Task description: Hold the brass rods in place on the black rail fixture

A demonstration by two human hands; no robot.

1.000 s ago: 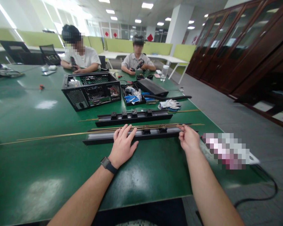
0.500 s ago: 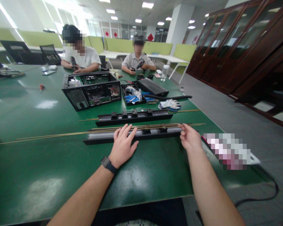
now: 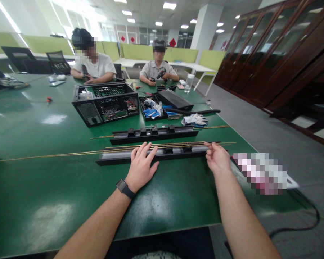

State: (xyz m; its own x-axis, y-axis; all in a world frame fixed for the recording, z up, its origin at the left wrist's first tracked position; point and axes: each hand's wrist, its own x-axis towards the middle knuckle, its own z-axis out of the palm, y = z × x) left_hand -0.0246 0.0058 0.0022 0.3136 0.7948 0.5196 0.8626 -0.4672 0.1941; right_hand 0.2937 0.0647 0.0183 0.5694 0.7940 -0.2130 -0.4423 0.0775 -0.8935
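My left hand lies with its fingers spread over a long black rail with a pale inner strip and dark blocks. Its fingertips touch or rest beside several thin gold-coloured rods that run lengthwise over the rail. At the rail's right end, my right hand is closed in a pinch on the rods, thumb and forefinger together. The rods stick out well past the rail on the left and a little beyond my right hand. Behind lies a second black rail with several dark blocks and more thin rods.
Farther back stand an open black computer case, a black tray of gloves, a flat black box and white gloves. A blurred-out flat object lies at the right edge. Two people sit across the green table, holding tools.
The far left end of the long rods has shifted slightly to the right and up. Both hands keep nearly the same place and pose.
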